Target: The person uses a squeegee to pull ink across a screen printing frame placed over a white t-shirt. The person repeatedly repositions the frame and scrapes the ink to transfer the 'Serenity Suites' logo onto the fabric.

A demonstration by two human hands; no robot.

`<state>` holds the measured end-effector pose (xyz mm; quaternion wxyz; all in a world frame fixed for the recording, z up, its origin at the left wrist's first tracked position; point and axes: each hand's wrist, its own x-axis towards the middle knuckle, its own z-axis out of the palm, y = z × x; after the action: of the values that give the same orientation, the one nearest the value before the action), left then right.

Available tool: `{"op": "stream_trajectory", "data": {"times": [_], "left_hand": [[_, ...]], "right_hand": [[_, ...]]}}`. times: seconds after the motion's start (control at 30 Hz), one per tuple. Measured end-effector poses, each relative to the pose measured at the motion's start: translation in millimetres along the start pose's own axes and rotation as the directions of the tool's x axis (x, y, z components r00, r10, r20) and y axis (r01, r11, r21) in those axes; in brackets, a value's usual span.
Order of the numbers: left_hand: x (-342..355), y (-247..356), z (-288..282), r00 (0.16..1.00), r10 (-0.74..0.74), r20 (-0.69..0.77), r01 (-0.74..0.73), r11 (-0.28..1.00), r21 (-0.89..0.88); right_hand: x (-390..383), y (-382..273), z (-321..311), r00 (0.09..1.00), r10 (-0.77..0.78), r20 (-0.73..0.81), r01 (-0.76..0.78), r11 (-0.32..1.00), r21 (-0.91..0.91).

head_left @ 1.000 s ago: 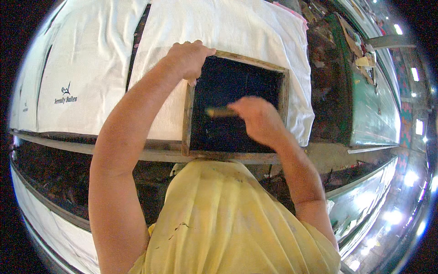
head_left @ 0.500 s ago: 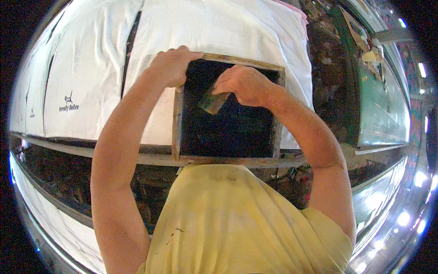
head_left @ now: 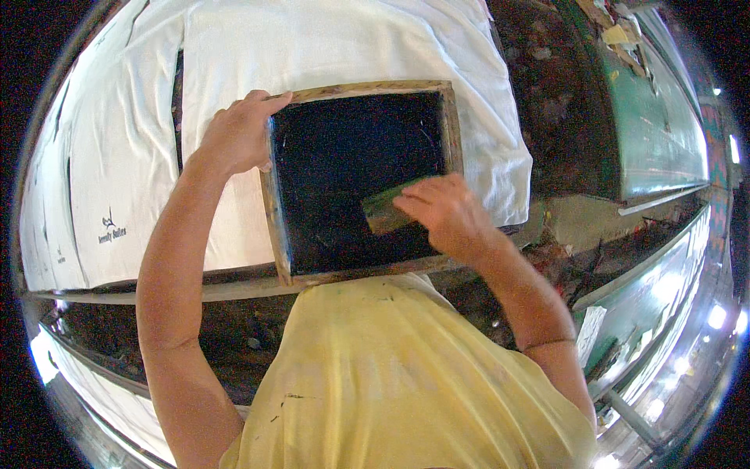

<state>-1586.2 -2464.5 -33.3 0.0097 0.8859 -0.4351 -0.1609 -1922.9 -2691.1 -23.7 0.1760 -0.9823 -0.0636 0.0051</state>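
A wooden-framed printing screen (head_left: 355,88) with a dark inner surface lies on a white cloth (head_left: 336,47), its near edge close to my yellow shirt. My left hand (head_left: 236,134) is closed around the far left corner of the frame. In my right hand (head_left: 451,209) is a short, worn squeegee (head_left: 383,216), gripped by its upper part and held slanted against the dark surface, near the lower right of the screen. My fingers cover part of the squeegee. Cloth under the screen is hidden.
Another white cloth (head_left: 125,172) with a small dark print lies to the left on the same long table. A dark gap separates it from a green table (head_left: 660,125) at the right, with scraps on its far end. Behind me stand more tables.
My right hand has drawn the squeegee from the screen's upper middle down toward its lower right. My left hand keeps hold of the frame corner. The whole view has shifted and turned slightly.
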Motion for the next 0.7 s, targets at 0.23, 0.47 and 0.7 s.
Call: {"op": "stream_trajectory", "data": {"times": [0.23, 0.47, 0.7], "left_hand": [[-19, 6, -7, 0.998, -0.014, -0.062, 0.008, 0.995, -0.095], [-67, 12, 29, 0.93, -0.366, -0.042, 0.248, 0.707, -0.662], [-88, 43, 116, 0.677, -0.398, -0.619, -0.086, 0.793, -0.603]], "right_hand": [[-35, -73, 30, 0.974, 0.18, -0.137, -0.176, 0.983, 0.042], [-18, -55, -6, 0.998, 0.069, -0.015, -0.067, 0.991, 0.116], [94, -16, -12, 1.0, -0.009, -0.014, 0.01, 0.994, 0.109]]}}
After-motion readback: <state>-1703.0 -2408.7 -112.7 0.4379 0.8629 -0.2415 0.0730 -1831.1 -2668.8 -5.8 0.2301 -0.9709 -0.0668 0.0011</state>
